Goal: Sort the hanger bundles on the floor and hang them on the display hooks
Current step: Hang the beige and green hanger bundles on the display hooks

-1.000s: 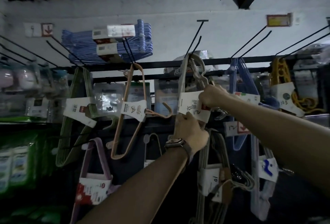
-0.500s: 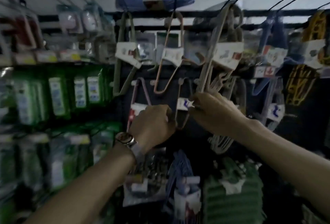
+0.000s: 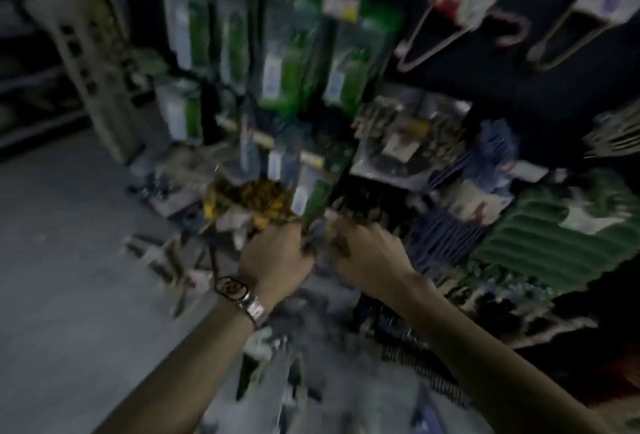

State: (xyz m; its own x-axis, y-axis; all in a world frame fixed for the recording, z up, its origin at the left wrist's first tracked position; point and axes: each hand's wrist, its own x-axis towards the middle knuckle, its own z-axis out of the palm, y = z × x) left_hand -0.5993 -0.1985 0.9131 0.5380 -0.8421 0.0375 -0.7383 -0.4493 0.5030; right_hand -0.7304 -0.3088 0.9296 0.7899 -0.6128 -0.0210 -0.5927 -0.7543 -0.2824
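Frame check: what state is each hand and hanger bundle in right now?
left hand: low over the hanger pile, grip blurred.
right hand: beside it, grip blurred.
green hanger bundle: lying flat, unhung.
blue hanger bundle: lying beside the green one.
yellow bundle: low down, unhung.
pink hangers: hung up, top right.

The left forearm [image 3: 194, 364] rises from 7 o'clock, the right forearm [image 3: 485, 357] from 4 o'clock, converging at centre. The left hand [image 3: 277, 257] and right hand [image 3: 367, 255] sit side by side, backs up, fingers curled. Blur hides any grip.
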